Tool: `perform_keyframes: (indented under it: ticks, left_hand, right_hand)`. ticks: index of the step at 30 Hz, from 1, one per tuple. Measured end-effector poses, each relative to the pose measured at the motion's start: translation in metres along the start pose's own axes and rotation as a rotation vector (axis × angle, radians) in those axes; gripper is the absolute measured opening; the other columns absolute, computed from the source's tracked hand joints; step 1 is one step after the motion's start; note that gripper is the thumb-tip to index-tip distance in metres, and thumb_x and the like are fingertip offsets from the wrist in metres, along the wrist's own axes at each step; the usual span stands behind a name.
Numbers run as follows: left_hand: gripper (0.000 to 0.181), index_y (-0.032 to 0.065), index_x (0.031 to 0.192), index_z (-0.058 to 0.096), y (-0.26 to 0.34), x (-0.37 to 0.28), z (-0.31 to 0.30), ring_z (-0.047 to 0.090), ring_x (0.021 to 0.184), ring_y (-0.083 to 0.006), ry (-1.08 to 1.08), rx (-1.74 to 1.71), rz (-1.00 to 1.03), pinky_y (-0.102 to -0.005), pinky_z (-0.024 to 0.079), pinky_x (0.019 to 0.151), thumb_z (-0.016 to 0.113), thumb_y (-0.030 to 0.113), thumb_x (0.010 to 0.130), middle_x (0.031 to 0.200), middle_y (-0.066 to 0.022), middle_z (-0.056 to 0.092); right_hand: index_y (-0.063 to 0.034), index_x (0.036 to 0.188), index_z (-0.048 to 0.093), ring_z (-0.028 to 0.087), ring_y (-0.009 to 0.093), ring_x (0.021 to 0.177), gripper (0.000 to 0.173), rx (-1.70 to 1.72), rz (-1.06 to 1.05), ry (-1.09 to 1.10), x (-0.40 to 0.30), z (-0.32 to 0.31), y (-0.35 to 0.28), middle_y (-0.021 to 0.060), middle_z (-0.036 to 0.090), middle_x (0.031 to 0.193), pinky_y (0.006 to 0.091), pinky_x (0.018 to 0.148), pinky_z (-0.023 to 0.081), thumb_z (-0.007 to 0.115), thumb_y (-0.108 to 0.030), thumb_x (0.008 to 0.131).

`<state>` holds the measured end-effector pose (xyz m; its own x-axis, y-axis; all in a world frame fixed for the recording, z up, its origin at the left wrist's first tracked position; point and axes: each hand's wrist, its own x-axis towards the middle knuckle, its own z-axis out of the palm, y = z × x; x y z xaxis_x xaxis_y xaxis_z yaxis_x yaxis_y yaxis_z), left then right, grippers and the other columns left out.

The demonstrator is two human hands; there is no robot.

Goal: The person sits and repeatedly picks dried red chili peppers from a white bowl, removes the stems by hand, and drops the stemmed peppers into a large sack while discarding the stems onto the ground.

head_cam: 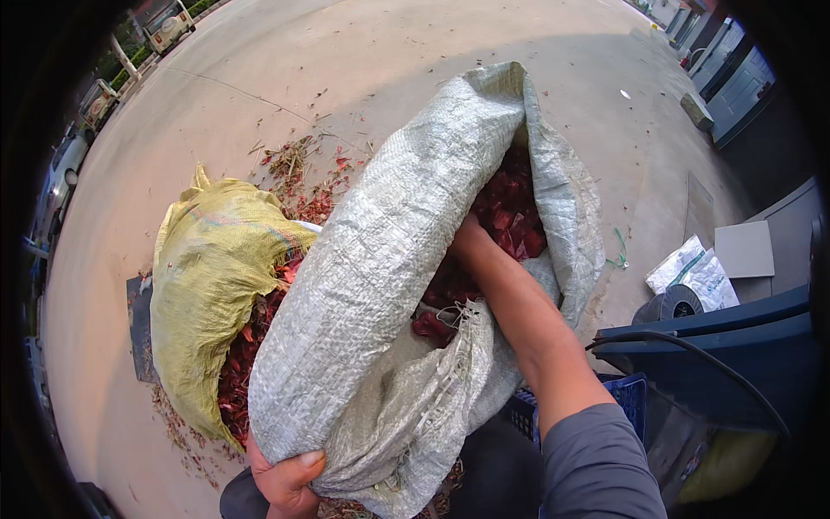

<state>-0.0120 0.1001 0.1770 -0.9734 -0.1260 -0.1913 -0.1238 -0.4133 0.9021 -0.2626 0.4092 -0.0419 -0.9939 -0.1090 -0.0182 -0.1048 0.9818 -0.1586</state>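
A white woven plastic sack (pixel 363 253) lies slantwise before me, its mouth gaping to the right. Dark red, glossy plant pieces (pixel 512 207) fill the inside; they look like roselle calyces, but I cannot be sure. My left hand (pixel 288 477) grips the sack's rim at the lower left, thumb on top. Through the opening reaches my right hand (pixel 467 235), its fingers hidden among the red pieces. The frayed near edge (pixel 454 363) of the sack sags beneath my right forearm. At left, a yellow woven sack (pixel 214 279) with red plant pieces (pixel 243 363) spilling at its mouth leans beside the white one.
Red scraps and dry stalks (pixel 301 175) litter the concrete ground (pixel 415 39). On the right are a blue plastic crate (pixel 629 396), a blue machine body (pixel 713 357) with a black cable (pixel 720 366), and a white printed bag (pixel 694 272). Parked vehicles (pixel 65 162) line the far left.
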Motion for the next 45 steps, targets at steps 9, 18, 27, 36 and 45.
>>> perform_keyframes:
  ticks: [9, 18, 27, 36, 45]
  left_hand:
    - [0.067, -0.0089, 0.137, 0.047, -0.036, 0.053, -0.018, 0.062, 0.112, -0.0267, 0.024, 0.046, 0.086, -0.0405, 0.045, 0.102, 0.059, 0.001, 0.071, 0.127, -0.0179, 0.062]
    - [0.037, -0.0043, 0.128, 0.057, -0.044, 0.112, -0.027, 0.064, 0.103, -0.0180, -0.024, 0.023, 0.050, -0.0336, 0.050, 0.094, 0.052, -0.001, 0.092, 0.118, -0.0109, 0.066]
    - [0.041, -0.0015, 0.131, 0.054, -0.091, 0.137, -0.063, 0.060, 0.106, -0.0171, -0.092, 0.206, -0.196, -0.0334, 0.045, 0.096, 0.059, 0.005, 0.091, 0.120, -0.0087, 0.064]
    - [0.072, 0.0059, 0.136, 0.055, -0.094, 0.114, -0.206, 0.043, 0.136, -0.0404, -0.257, 1.888, 0.066, -0.0472, 0.044, 0.105, 0.083, 0.034, 0.075, 0.145, -0.0262, 0.046]
    - [0.008, 0.0010, 0.092, 0.064, -0.101, 0.123, -0.267, 0.065, 0.076, -0.0380, -0.167, 1.648, 0.309, -0.0451, 0.052, 0.071, 0.060, 0.005, 0.086, 0.081, -0.0176, 0.066]
  right_hand:
    - [-0.0137, 0.159, 0.024, 0.018, 0.037, 0.151, 0.067, -0.504, 0.184, 0.134, 0.070, -0.073, 0.108, 0.0139, 0.024, 0.164, 0.0527, 0.123, 0.016, 0.037, -0.047, 0.102]
    - [-0.0262, 0.133, 0.063, 0.052, 0.039, 0.128, 0.046, -0.422, 0.339, -0.446, -0.051, -0.078, 0.042, 0.0099, 0.047, 0.146, 0.0737, 0.097, 0.041, 0.067, -0.027, 0.086]
    - [-0.0206, 0.131, 0.065, 0.052, 0.037, 0.133, 0.058, -0.361, 0.477, -0.880, -0.050, -0.081, 0.060, 0.0060, 0.052, 0.149, 0.0784, 0.106, 0.029, 0.081, -0.036, 0.078]
    - [-0.0034, 0.100, 0.068, 0.064, 0.029, 0.100, 0.022, -0.219, -0.324, 0.005, -0.161, -0.170, -0.197, 0.0120, 0.064, 0.108, 0.0437, 0.087, 0.045, 0.065, -0.009, 0.079]
    - [-0.0075, 0.088, 0.064, 0.069, 0.026, 0.080, 0.014, 0.350, -0.792, -0.200, -0.223, -0.093, -0.316, 0.0070, 0.065, 0.081, 0.0393, 0.068, 0.055, 0.065, -0.015, 0.076]
